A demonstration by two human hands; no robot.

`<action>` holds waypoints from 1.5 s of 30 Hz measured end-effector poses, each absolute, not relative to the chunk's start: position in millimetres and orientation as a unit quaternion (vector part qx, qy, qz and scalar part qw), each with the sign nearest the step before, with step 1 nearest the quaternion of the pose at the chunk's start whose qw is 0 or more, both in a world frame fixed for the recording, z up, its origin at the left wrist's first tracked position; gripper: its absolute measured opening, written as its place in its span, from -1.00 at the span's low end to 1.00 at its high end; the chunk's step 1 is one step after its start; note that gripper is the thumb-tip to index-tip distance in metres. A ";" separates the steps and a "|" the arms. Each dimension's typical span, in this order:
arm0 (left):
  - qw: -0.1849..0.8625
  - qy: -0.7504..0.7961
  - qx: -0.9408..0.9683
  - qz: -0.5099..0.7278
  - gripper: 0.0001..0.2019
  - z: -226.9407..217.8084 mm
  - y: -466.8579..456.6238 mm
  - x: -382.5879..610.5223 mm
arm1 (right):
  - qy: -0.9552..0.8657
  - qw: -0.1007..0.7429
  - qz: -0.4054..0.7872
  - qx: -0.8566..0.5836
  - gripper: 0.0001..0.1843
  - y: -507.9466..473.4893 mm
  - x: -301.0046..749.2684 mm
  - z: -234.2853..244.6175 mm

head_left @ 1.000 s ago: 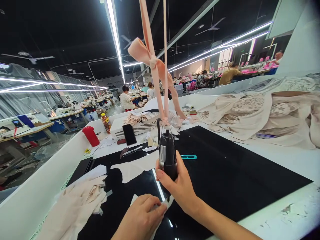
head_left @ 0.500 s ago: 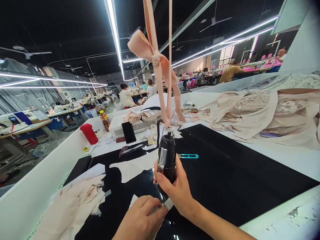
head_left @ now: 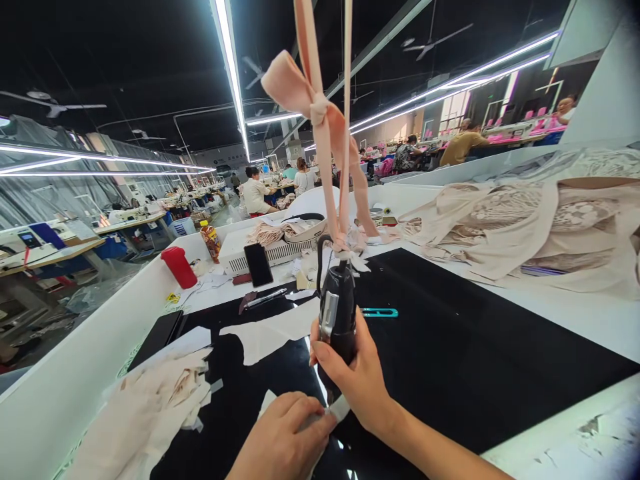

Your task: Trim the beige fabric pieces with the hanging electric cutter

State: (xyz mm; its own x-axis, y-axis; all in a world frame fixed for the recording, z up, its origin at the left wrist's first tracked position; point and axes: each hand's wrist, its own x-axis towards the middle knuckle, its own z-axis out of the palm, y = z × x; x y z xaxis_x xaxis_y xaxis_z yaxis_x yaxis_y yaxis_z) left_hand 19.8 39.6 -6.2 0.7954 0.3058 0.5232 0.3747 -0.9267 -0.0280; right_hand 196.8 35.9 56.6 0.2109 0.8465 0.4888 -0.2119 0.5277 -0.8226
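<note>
My right hand (head_left: 353, 370) is wrapped round a black hand-held electric tool (head_left: 339, 300), held upright with its narrow end down. Peach fabric straps (head_left: 319, 110), tied in a knotted bow, hang from above and meet the tool's top. With fingers pressed together, my left hand (head_left: 287, 433) holds a small pale fabric piece (head_left: 340, 408) right at the tool's lower tip. Most of that piece is hidden under the fingers. Behind the tool, a larger pale cut piece (head_left: 273, 333) lies on the glossy black board (head_left: 450, 347).
At left lies a heap of pale fabric pieces (head_left: 135, 413). A teal cutter (head_left: 380, 313), a pen (head_left: 267, 298), a phone (head_left: 259, 265) and a red cup (head_left: 179, 268) lie farther back. Beige lace garments (head_left: 520, 227) are piled at right. People sit at sewing tables beyond.
The tool and my right hand have shifted slightly right, and the straps swing right with them. My left hand stays nearly in place. A seated person in the background has turned.
</note>
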 end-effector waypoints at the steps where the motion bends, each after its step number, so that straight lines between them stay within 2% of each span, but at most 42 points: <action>1: 0.066 -0.178 -0.946 -0.262 -0.76 -5.7 39.5 19.8 | -0.504 0.715 0.367 -0.315 -0.78 35.8 198.1 56.6; 8: 0.059 -0.178 -0.948 -0.256 -0.77 0.9 39.1 21.3 | -0.513 0.712 0.364 -0.312 -0.77 33.3 205.4 54.4; 13: 0.060 -0.183 -0.935 -0.297 -0.72 -3.5 35.5 14.0 | -0.509 0.717 0.358 -0.312 -0.77 33.1 206.6 54.2; 18: 0.066 -0.192 -0.948 -0.245 -0.73 2.8 28.9 1.2 | -0.509 0.720 0.358 -0.309 -0.76 33.4 206.9 54.1; 23: 0.070 -0.170 -0.951 -0.247 -0.75 13.5 30.2 -4.9 | -0.511 0.715 0.363 -0.310 -0.76 33.7 206.4 52.7; 31: -0.019 -0.206 -0.943 -0.262 -0.80 9.7 32.9 15.1 | -0.510 0.712 0.364 -0.316 -0.75 33.5 206.5 55.0; 34: -0.044 -0.211 -0.949 -0.231 -0.81 6.7 34.9 26.2 | -0.508 0.711 0.365 -0.321 -0.74 34.1 206.0 55.2; 45: -0.009 -0.178 -0.966 -0.188 -0.75 11.4 38.3 17.4 | -0.508 0.709 0.360 -0.330 -0.74 35.6 206.2 54.1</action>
